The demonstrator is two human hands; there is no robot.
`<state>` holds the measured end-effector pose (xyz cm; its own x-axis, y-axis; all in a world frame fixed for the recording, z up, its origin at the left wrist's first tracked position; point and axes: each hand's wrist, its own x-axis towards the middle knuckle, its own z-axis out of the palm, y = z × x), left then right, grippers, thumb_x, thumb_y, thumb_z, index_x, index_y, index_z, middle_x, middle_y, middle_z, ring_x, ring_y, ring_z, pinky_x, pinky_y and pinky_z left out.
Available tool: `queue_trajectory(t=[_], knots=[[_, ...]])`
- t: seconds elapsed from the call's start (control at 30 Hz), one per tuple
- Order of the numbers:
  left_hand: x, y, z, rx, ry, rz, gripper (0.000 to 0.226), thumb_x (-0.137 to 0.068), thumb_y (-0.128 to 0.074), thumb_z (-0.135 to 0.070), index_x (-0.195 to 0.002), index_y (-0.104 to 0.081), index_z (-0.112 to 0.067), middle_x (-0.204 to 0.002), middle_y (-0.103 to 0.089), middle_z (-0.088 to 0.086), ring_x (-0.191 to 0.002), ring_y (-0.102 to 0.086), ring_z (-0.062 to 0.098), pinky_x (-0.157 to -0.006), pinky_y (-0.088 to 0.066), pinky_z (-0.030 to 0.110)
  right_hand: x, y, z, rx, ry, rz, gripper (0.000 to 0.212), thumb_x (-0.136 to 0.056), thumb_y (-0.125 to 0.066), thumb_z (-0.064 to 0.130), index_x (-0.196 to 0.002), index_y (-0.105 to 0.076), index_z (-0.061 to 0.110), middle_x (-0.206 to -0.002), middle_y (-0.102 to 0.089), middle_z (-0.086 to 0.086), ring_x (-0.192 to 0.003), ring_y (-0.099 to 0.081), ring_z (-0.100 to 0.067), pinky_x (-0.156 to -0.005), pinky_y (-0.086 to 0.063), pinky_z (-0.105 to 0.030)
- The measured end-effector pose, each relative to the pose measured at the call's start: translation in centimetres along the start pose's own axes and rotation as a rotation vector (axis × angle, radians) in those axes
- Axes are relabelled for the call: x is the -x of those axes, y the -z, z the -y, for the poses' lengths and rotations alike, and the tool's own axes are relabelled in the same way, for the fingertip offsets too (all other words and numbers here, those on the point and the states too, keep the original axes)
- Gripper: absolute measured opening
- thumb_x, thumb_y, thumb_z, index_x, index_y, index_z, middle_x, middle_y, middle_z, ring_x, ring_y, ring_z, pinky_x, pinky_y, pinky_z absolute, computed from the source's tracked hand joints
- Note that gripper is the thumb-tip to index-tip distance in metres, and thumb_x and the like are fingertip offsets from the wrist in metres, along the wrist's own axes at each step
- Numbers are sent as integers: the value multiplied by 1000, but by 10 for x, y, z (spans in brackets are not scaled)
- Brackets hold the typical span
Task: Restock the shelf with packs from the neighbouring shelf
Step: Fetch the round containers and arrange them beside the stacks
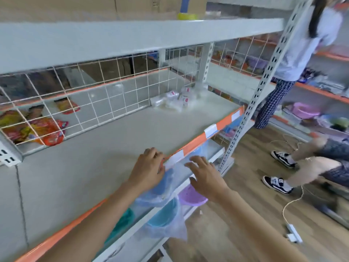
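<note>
The grey middle shelf [113, 148] with an orange front strip is mostly bare. At its front edge my left hand [149, 167] has its fingers curled over the strip and its thumb on a clear plastic pack of blue bowls [160, 188] that hangs just below. To the right of that pack, my right hand [205, 175] hovers with fingers spread and holds nothing. Several clear packs with white and pink labels [175, 101] lie at the shelf's far right. On the shelf below sit a teal bowl pack [166, 218] and a purple bowl [190, 196].
A white wire mesh [94, 95] backs the shelf, with snack packs [37, 127] behind it at left. One person [302, 44] stands at the far right shelves, and another's legs and sneakers [281, 157] are close by. A cable and power strip [291, 231] lie on the wooden floor.
</note>
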<state>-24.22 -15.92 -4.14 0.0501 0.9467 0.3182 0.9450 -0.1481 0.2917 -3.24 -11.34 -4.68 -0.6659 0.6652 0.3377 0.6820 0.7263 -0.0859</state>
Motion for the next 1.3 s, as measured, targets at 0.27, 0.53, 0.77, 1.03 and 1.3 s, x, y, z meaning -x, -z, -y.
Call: queue_trajectory(t=[0.27,0.53,0.77,1.03,1.3], knots=[[-54,-29,12,22,102,38,37,-77,-33,-29,-86,-65,-12,-79,-64,5,-74,-61,28,-65,-51,36,-70,-27,-58,-105,-28,20,39,-66,-72,8,-105,-64,7,-101,-61,-12,-91,-59,-36,-62,-48,-44],[-77,-33,24,-18,276,17,28,-73,-38,-26,-79,-61,-11,-75,-56,6,-73,-58,27,-63,-50,32,-167,-60,-93,-170,38,173,40,-83,-61,17,-122,-55,9,-119,-52,-11,-114,-46,-32,-87,-40,-40],[-109,-33,18,-109,462,63,35,-83,-37,-27,-100,-60,-8,-98,-58,11,-96,-54,30,-79,-47,36,-272,-62,-126,-192,60,117,44,-91,-53,26,-130,-44,8,-132,-41,-11,-126,-31,-28,-100,-32,-39],[-151,-46,1,-180,561,65,32,-92,-43,-25,-121,-49,-13,-118,-50,6,-112,-45,21,-90,-35,28,-308,-82,-159,-41,118,254,62,-89,-54,29,-138,-25,5,-134,-35,-18,-121,-33,-34,-99,-33,-39],[-192,-72,-5,-142,449,-13,71,-82,-59,-33,-141,-28,-12,-144,-27,3,-133,-22,19,-107,-31,34,-248,-62,-175,-413,484,336,57,-84,-54,43,-131,-42,13,-122,-49,-4,-112,-44,-22,-92,-38,-32]])
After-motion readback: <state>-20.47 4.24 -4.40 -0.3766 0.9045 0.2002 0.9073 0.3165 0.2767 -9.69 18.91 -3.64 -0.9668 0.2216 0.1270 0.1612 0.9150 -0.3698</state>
